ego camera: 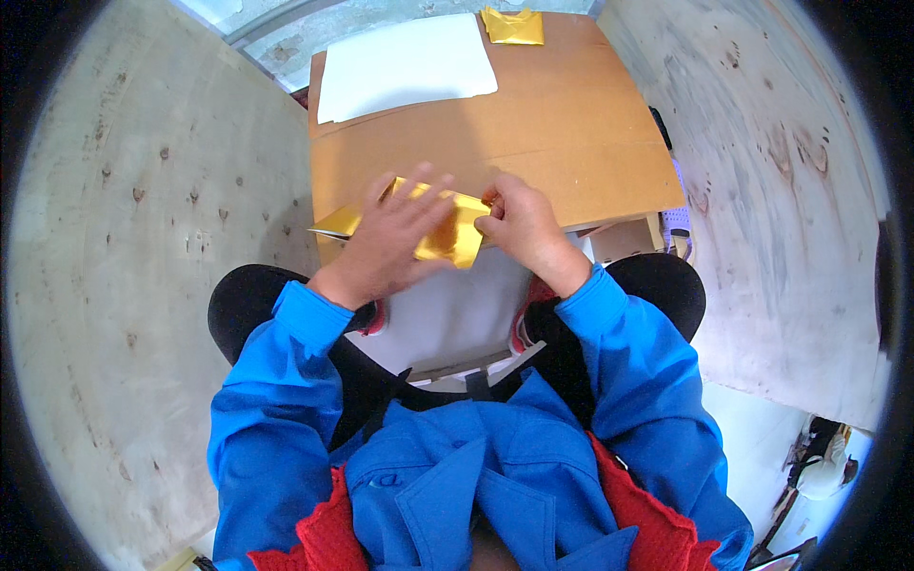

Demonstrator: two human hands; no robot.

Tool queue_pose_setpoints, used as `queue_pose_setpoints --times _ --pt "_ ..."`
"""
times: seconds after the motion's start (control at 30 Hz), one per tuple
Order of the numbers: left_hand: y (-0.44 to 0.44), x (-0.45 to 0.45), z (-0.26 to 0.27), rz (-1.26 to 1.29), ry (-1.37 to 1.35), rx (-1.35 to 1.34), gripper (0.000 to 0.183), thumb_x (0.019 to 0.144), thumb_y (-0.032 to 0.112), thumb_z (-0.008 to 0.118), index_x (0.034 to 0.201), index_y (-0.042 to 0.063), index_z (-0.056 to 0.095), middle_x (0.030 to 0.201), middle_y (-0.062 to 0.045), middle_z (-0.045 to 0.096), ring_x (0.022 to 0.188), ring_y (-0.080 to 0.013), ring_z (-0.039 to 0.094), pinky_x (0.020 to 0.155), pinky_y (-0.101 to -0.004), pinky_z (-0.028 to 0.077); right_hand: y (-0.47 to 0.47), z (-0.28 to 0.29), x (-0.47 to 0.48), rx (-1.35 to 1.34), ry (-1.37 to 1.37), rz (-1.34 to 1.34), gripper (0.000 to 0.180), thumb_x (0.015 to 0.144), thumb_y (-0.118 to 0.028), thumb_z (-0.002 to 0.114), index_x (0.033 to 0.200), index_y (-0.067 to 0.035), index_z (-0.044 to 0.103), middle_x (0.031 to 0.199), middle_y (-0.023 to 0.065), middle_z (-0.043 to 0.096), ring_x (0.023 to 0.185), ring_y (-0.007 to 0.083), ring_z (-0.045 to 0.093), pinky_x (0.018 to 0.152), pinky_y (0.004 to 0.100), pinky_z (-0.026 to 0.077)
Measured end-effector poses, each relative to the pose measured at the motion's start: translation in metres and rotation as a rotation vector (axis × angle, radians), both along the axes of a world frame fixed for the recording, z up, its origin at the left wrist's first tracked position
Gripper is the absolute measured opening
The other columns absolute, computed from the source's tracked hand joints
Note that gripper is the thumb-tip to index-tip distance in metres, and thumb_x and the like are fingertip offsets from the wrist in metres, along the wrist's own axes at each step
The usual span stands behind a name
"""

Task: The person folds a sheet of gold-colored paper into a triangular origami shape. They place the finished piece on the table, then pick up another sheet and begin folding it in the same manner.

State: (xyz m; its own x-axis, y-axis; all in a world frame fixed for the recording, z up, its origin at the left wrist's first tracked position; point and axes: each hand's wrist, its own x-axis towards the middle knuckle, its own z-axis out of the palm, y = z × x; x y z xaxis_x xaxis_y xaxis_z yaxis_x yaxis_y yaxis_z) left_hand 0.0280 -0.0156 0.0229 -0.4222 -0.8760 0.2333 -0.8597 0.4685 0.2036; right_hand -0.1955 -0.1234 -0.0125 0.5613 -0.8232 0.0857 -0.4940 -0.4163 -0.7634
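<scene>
A sheet of shiny gold foil paper (457, 232), partly folded, lies at the near edge of the brown table board (571, 157). My left hand (389, 235) rests over it with spread fingers, somewhat blurred, and covers its middle. Out to the left of that hand a folded gold flap with a pale inner side sticks out. The thumb and fingers of my right hand (518, 218) pinch the right edge of the paper. What lies under my left palm is hidden.
At the board's far side lie a white sheet (407, 64) and a folded gold foil piece (515, 27). Wooden panels stand on the left (157, 250) and right (771, 178). A purple perforated object (675, 214) is beside the board. Another person (821, 471) is at the lower right.
</scene>
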Motion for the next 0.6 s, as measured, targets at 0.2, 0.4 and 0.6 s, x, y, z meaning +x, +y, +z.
queue_pose_setpoints --times 0.2,0.4,0.6 --pt "-0.009 -0.013 -0.017 -0.122 -0.129 0.242 0.113 0.071 0.043 0.089 0.163 0.012 0.031 0.169 -0.012 0.034 0.158 -0.0344 0.027 0.124 -0.0604 0.021 -0.019 0.002 -0.003 0.082 -0.002 0.073 0.023 0.084 -0.002 0.078 0.102 -0.001 0.064 0.075 0.0053 0.061 0.069 0.0141 0.062 0.061 0.0317 0.052" --pt "-0.014 -0.013 -0.023 -0.108 -0.019 0.212 0.107 0.066 0.019 0.084 0.161 0.011 0.035 0.168 -0.012 0.035 0.156 -0.0349 0.03 0.122 -0.06 0.024 -0.048 0.002 -0.006 0.217 -0.092 0.124 0.01 0.092 0.0 0.072 0.099 -0.002 0.065 0.078 0.0001 0.06 0.066 0.0086 0.058 0.056 0.026 0.049" --pt "-0.015 -0.014 -0.019 -0.105 0.02 0.241 0.101 0.066 0.013 0.079 0.158 0.012 0.04 0.167 -0.011 0.037 0.153 -0.0364 0.033 0.118 -0.0595 0.027 -0.058 0.005 -0.003 0.241 -0.021 0.213 0.008 0.093 -0.001 0.073 0.091 -0.002 0.065 0.074 -0.0004 0.058 0.059 0.007 0.055 0.049 0.025 0.046"
